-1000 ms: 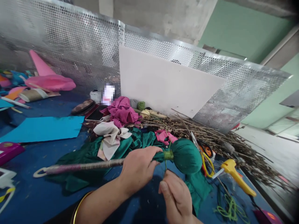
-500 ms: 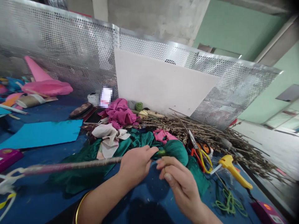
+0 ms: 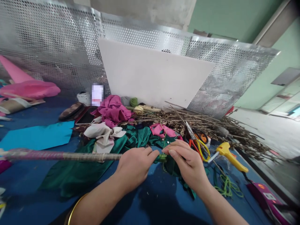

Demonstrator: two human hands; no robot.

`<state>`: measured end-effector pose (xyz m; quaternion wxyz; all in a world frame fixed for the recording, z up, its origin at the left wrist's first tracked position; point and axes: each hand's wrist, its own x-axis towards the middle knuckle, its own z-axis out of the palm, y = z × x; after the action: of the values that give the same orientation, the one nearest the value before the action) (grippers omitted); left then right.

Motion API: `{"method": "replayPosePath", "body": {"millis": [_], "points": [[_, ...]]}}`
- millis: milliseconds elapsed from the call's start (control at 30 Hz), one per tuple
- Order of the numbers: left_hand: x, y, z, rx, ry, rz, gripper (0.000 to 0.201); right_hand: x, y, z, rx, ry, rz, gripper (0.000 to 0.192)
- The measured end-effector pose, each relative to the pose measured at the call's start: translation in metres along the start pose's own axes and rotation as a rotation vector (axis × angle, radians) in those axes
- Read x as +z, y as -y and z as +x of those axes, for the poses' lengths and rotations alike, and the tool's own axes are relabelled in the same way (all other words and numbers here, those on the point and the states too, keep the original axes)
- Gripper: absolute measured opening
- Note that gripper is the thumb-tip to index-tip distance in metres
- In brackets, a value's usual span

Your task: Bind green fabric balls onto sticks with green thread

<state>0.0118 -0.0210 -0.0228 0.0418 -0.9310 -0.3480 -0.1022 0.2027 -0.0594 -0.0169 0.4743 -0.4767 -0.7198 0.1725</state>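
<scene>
Green satiny cloth (image 3: 172,167) bunched at end of long wrapped stick (image 3: 91,157) | stick's over blue counter (image 3: 30,184) | left hand (image 3: 132,164) snug round it | right hand (image 3: 186,156) pinched narrow by knobbly green cord (image 3: 161,157), can't tell what's between fingertips tbh

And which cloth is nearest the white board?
The magenta cloth, bunched by the lower left corner of the white board; the cream cloth, pink cloth and dark green cloth lie nearer you.

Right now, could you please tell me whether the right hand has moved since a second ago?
Yes: judged against the glue gun, the right hand has moved up the view and nearer to it.
</scene>
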Motion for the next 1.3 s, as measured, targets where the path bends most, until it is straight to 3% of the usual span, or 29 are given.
{"method": "replayPosePath", "body": {"millis": [267, 467, 833, 967, 1167, 1300], "points": [[0.007, 0.001, 0.0, 0.183, -0.125, 0.13, 0.029, 0.003, -0.011, 0.004, 0.155, -0.016, -0.008, 0.023], [0.006, 0.0, 0.001, 0.227, -0.184, 0.193, 0.03, 0.002, -0.013, 0.006, 0.158, -0.009, -0.046, 0.023], [0.007, 0.003, 0.001, 0.266, -0.168, 0.255, 0.028, 0.005, -0.013, 0.008, 0.171, 0.031, -0.067, 0.022], [0.005, 0.007, 0.001, 0.187, -0.142, 0.192, 0.033, -0.007, -0.011, 0.012, 0.246, 0.062, 0.206, 0.024], [-0.002, 0.019, -0.002, -0.033, -0.158, -0.029, 0.036, -0.047, -0.029, 0.019, 0.569, -0.209, 0.926, 0.029], [-0.01, 0.023, -0.004, -0.116, -0.107, -0.187, 0.035, -0.062, -0.055, 0.024, 0.72, -0.291, 1.17, 0.021]]}}
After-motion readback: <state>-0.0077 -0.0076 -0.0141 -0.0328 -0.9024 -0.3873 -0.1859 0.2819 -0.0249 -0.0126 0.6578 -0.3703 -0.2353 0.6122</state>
